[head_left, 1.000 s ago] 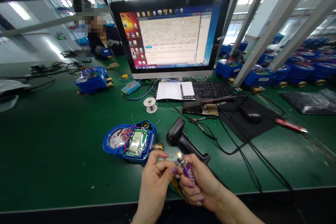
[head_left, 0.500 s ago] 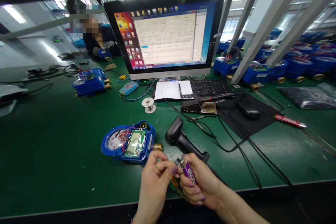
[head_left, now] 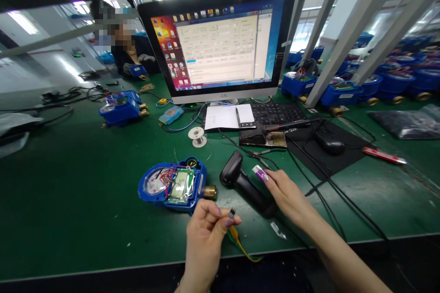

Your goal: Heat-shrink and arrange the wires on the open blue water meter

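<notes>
My left hand [head_left: 208, 233] pinches a small dark piece, perhaps a connector, [head_left: 232, 213] between thumb and fingertips. Just below those fingertips hangs a yellow clip [head_left: 234, 234] with a yellow-green wire; whether it joins the dark piece is hidden. Farther right, over the barcode scanner's handle, my right hand [head_left: 287, 194] is closed around a purple lighter [head_left: 260, 173], whose white end sticks out. A blue meter [head_left: 201, 183] with its cover off lies left of my left hand, showing a small display, red wires and a brass fitting.
The black barcode scanner [head_left: 235, 169] lies between my hands. Behind it are a solder spool [head_left: 197, 137], pliers [head_left: 264, 158], a notebook [head_left: 223, 116], a keyboard [head_left: 275, 112] and a monitor [head_left: 220, 96]. Cables cross the right side, near a red cutter [head_left: 383, 154]. Another person sits beyond.
My right hand has moved away from my left, forward and to the right, carrying the lighter. My left hand stays nearly in place with the dark piece. A clear scrap now shows on the table.
</notes>
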Motion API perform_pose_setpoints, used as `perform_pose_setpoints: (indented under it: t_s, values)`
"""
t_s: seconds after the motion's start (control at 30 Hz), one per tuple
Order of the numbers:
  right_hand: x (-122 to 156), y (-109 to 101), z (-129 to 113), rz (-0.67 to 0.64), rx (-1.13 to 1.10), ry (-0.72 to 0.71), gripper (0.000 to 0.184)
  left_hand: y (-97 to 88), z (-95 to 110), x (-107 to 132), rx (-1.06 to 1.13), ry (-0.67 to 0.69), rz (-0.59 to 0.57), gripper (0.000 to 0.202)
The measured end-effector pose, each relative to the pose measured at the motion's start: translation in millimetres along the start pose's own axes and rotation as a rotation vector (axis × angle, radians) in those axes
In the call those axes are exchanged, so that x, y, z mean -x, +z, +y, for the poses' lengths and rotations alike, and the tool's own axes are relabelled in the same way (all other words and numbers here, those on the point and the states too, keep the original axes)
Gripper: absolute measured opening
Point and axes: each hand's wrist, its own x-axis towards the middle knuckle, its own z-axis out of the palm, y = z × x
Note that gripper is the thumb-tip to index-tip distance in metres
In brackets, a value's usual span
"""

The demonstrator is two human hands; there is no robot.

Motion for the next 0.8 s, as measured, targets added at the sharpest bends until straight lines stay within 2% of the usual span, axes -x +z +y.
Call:
perform_pose_setpoints:
  t_s: [0.07,0.1,0.13,0.17,0.23,0.3,0.33,0.4,0.47,0.57,0.63,0.7,0.8]
  values:
    - [4,1,-4,0.163,0.194,-0.102,0.040,1.2,0,0,0.011,0.016,-0.003,0.031]
    - [9,3,-9,0.198,0.213,-0.149,0.038,0.9,0,0,0.017,0.023,-0.006,0.031]
    - [16,6,-16,0.162,0.180,-0.192,0.034,0.0,-1,0,0.026,0.029,-0.013,0.030]
    - [23,10,-24,0.057,0.107,-0.232,0.030,-1.3,-2,-1,0.037,0.034,-0.032,0.030]
    - [40,20,-40,-0.232,-0.062,-0.279,0.022,-4.5,-4,-1,0.053,0.043,-0.082,0.029]
    - [53,33,-50,-0.423,-0.159,-0.315,0.022,-7.5,-6,-2,0.064,0.062,-0.139,0.027]
    - [57,40,-52,-0.451,-0.184,-0.340,0.024,-8.7,-6,-2,0.068,0.080,-0.163,0.026]
    - [61,51,-51,-0.407,-0.210,-0.399,0.025,-10.3,-8,-2,0.066,0.154,-0.181,0.021]
    - [60,59,-48,-0.312,-0.207,-0.430,0.022,-11.8,-9,-3,-0.012,0.309,-0.161,0.019]
    - [57,62,-45,-0.187,-0.174,-0.448,0.018,-16.2,-9,-2,-0.287,0.670,-0.103,0.026]
    - [56,62,-44,-0.159,-0.173,-0.459,0.016,-20.8,-9,-1,-0.482,0.883,-0.125,0.028]
    - [56,62,-45,-0.146,-0.187,-0.472,0.015,-25.8,-7,0,-0.646,1.024,-0.204,0.028]
    - [57,62,-48,-0.143,-0.202,-0.469,0.015,-31.5,-2,2,-0.840,1.143,-0.273,0.026]
